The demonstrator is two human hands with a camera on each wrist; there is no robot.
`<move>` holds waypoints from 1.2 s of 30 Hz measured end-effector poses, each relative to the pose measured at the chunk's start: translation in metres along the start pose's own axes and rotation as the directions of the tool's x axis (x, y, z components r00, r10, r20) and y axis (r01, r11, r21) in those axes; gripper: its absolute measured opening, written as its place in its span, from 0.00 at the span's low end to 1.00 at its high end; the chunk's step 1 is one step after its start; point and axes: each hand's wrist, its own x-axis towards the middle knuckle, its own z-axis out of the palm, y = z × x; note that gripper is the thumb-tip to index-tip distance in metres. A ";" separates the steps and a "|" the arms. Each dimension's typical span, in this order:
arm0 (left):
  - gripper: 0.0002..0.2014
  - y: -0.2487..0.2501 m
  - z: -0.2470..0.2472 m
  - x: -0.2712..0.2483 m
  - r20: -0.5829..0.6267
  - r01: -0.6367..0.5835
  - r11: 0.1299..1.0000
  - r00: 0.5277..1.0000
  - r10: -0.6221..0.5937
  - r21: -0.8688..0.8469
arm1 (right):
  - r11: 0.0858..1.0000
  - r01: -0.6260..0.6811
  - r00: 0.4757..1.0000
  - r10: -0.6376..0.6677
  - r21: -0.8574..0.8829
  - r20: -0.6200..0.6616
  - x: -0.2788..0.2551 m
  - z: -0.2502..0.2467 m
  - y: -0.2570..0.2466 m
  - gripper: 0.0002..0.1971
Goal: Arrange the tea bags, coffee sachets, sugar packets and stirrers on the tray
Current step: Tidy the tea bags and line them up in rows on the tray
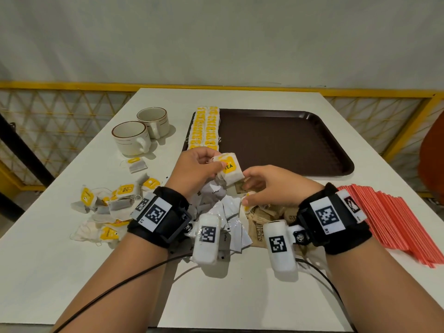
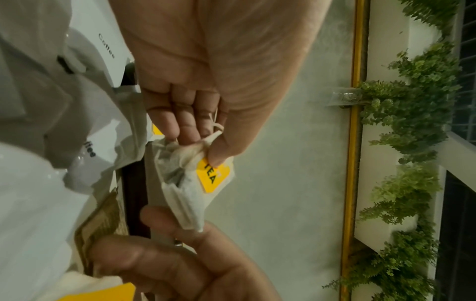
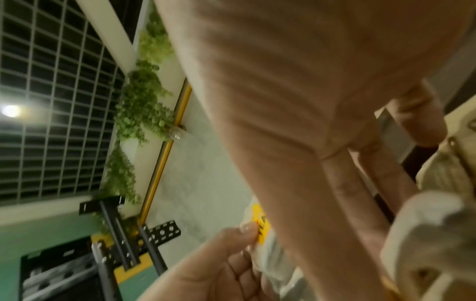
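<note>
I see the tea bag (image 1: 228,171) pinched in my left hand (image 1: 195,170), above the coffee sachets (image 1: 223,212); right hand (image 1: 269,186) pinches another bag in the pile; tray (image 1: 288,145) holds two tea bag rows (image 1: 204,127) along its left edge; two cups (image 1: 141,131) sit left.

2 cream ceramic cups w/ brown rim stripes (image 1: 141,131) stand side by side, touching, far-left on the white counter (image 1: 60,248), handles toward the viewer. Yellow metal railing w/ diamond lattice mesh (image 1: 60,102) runs behind the counter, pale grey wall (image 1: 216,39) above it. Orange-red rounded chair back (image 1: 431,159) at right edge. Green fern-like foliage (image 2: 412,122) hangs along a white beam; dark grid window (image 3: 51,81) beside it.
</note>
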 end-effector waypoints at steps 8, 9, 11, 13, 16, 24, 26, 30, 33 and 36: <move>0.06 0.002 -0.002 0.001 -0.015 -0.034 0.999 0.999 0.034 0.031 | 0.952 -0.054 0.998 0.060 -0.303 0.011 0.006 -0.003 -0.014 0.26; 0.06 0.002 -0.003 0.001 -0.017 -0.035 0.999 0.999 0.036 0.032 | 0.947 -0.063 0.997 0.072 -0.314 0.018 0.005 -0.002 -0.015 0.27; 0.07 0.002 -0.003 0.001 -0.015 -0.034 0.999 0.999 0.034 0.034 | 0.941 -0.072 0.996 0.087 -0.331 0.030 0.004 -0.002 -0.015 0.28; 0.06 0.001 -0.003 0.001 -0.013 -0.034 0.999 0.999 0.034 0.036 | 0.937 -0.065 0.996 0.080 -0.342 0.030 0.003 -0.001 -0.015 0.28; 0.06 0.002 -0.003 0.002 -0.017 -0.034 0.999 0.999 0.035 0.031 | 0.946 -0.051 0.997 0.067 -0.319 0.041 0.003 0.000 -0.014 0.28; 0.06 0.002 -0.003 0.001 -0.008 -0.034 0.999 0.999 0.034 0.019 | 0.977 0.036 0.999 -0.033 -0.208 0.021 0.003 -0.002 -0.008 0.24; 0.05 0.002 -0.003 0.001 -0.008 -0.037 0.999 0.999 0.037 0.026 | 0.980 0.056 0.998 -0.051 -0.192 0.027 0.002 -0.003 -0.006 0.22; 0.04 0.002 -0.004 0.002 -0.011 -0.037 0.999 0.999 0.037 0.033 | 0.993 0.116 0.993 -0.116 -0.013 -0.013 -0.003 -0.015 -0.006 0.15; 0.04 0.005 -0.007 0.006 -0.037 -0.042 0.999 0.998 0.041 -0.027 | 0.949 0.207 0.972 -0.172 0.236 -0.162 -0.007 -0.031 -0.011 0.09; 0.06 0.017 -0.013 0.020 -0.050 -0.067 0.997 0.997 0.065 -0.046 | 0.711 0.310 0.945 -0.158 0.632 -0.285 -0.001 -0.046 -0.015 0.06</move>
